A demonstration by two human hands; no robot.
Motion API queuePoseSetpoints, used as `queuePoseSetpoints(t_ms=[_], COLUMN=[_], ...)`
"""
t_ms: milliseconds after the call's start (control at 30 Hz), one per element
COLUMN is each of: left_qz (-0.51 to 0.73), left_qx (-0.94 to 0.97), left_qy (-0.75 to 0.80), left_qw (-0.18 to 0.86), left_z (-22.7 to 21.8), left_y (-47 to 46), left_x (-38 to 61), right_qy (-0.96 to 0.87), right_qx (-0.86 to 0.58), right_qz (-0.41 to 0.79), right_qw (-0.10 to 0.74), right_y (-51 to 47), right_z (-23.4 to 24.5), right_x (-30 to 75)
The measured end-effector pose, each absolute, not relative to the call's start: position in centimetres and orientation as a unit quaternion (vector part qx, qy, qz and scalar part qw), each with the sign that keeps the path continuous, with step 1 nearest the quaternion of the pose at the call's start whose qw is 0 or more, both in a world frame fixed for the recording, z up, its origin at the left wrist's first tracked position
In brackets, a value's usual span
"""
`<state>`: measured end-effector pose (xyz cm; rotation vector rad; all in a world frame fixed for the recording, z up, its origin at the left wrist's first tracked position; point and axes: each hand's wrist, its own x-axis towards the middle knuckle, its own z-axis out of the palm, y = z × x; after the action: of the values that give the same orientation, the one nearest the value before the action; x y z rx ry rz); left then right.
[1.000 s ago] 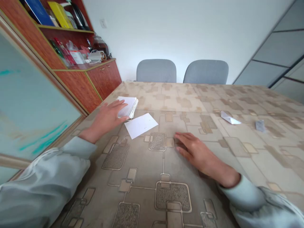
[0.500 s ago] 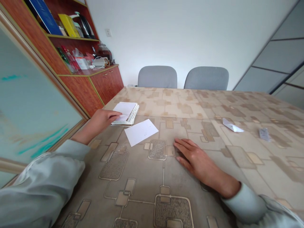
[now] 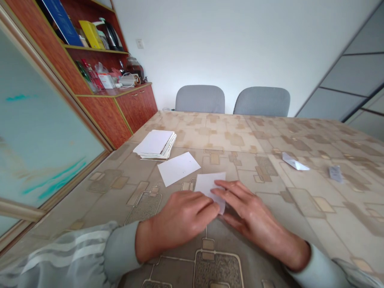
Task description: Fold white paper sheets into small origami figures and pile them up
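Observation:
Both my hands are at the middle of the near table edge, on a white paper sheet (image 3: 207,186). My left hand (image 3: 180,224) presses its fingertips against the sheet's lower part. My right hand (image 3: 249,214) lies with its fingers across the sheet, hiding much of it. Farther left, a thick stack of white paper (image 3: 154,144) lies on the table, and a loose white sheet (image 3: 178,169) lies flat beside it. To the right rest a folded white paper (image 3: 294,162) and a small grey object (image 3: 335,174).
A patterned beige table cover (image 3: 246,136) spreads under everything. Two grey chairs (image 3: 232,100) stand past its far edge. A red wooden cabinet (image 3: 120,104) with cluttered shelves stands at the left, behind a glass panel (image 3: 39,120).
My left hand has left the stack and moved to the centre beside my right hand. A white sheet now lies between my hands. My view has tilted slightly.

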<state>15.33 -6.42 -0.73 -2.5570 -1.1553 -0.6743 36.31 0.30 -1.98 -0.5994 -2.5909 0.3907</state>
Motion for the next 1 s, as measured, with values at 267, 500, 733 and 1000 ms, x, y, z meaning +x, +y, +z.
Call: queuePoseSetpoints(t_ms=[267,500,733,1000], left_qz=[-0.183,-0.242,-0.310,-0.314], left_qx=[-0.887,-0.845,-0.711,-0.757], left_qy=[-0.418,-0.461,-0.588,-0.550], left_qw=[-0.076,-0.123,-0.230,-0.162], left_z=[-1.8,-4.0,-3.7,-4.7], left_y=[-6.9,-6.7,-6.6,-6.3], left_x=[15.1,14.4,15.1,15.2], right_qy=[-0.951,-0.937,-0.892,-0.867], right_qx=[-0.171,-0.218,-0.296,-0.381], right_qz=[0.160,0.212,0.286,0.225], right_qw=[0.201,0.173,0.187,0.228], right_y=[0.6,0.9,1.3,1.3], right_z=[-2.7,-2.5,-2.2,-3.9], right_x=[37.5,38.7,38.7,37.5])
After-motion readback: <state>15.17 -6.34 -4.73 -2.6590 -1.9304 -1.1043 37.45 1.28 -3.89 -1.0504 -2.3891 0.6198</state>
